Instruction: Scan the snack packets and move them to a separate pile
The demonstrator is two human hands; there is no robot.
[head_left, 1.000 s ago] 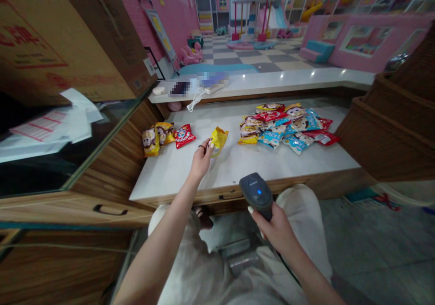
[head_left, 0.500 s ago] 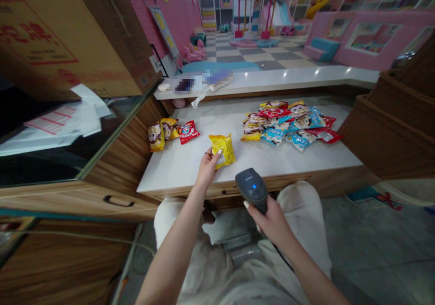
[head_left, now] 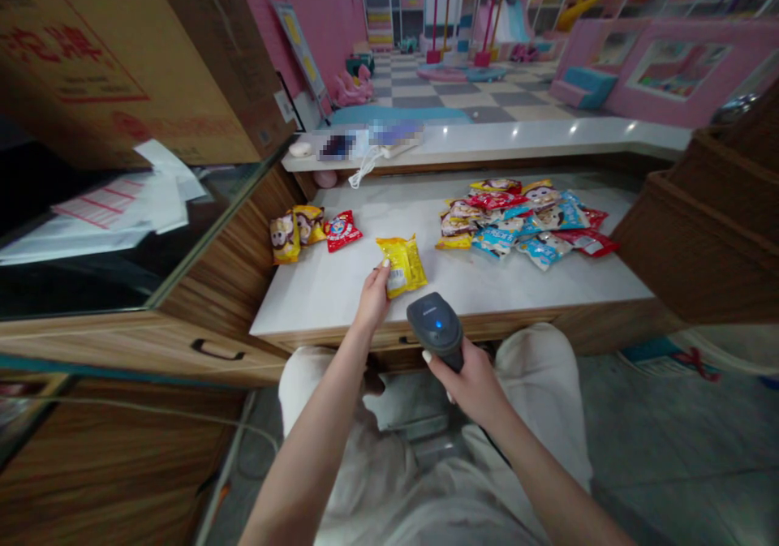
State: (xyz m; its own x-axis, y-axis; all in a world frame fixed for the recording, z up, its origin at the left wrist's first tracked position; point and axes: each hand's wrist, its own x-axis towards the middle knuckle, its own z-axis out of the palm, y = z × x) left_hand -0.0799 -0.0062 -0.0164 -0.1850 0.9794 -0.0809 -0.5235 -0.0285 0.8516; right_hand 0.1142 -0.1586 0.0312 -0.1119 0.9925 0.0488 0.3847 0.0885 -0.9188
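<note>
My left hand [head_left: 373, 296] grips the left edge of a yellow snack packet [head_left: 404, 267], whose back with a white barcode label faces up over the white desk [head_left: 316, 294]. Closed around the handle of a dark grey barcode scanner [head_left: 435, 327] is my right hand [head_left: 478, 384]; a blue light glows on the scanner's top. The scanner's head points toward the packet, a short gap away. To the left lie two yellow packets [head_left: 285, 238] and a red packet [head_left: 342, 231]. A pile of yellow, red and blue packets [head_left: 527, 217] lies to the right.
A large cardboard box [head_left: 200, 59] and loose papers [head_left: 139, 197] sit on the glass-topped counter at left. Along the back runs a raised white ledge [head_left: 487, 142] with a white cable [head_left: 363, 166]. A brown woven basket [head_left: 699, 221] stands at right.
The scanner has moved left and slightly up, closer to the yellow packet. My left thumb has shifted to the packet's edge, uncovering the barcode label. The view has shifted slightly.
</note>
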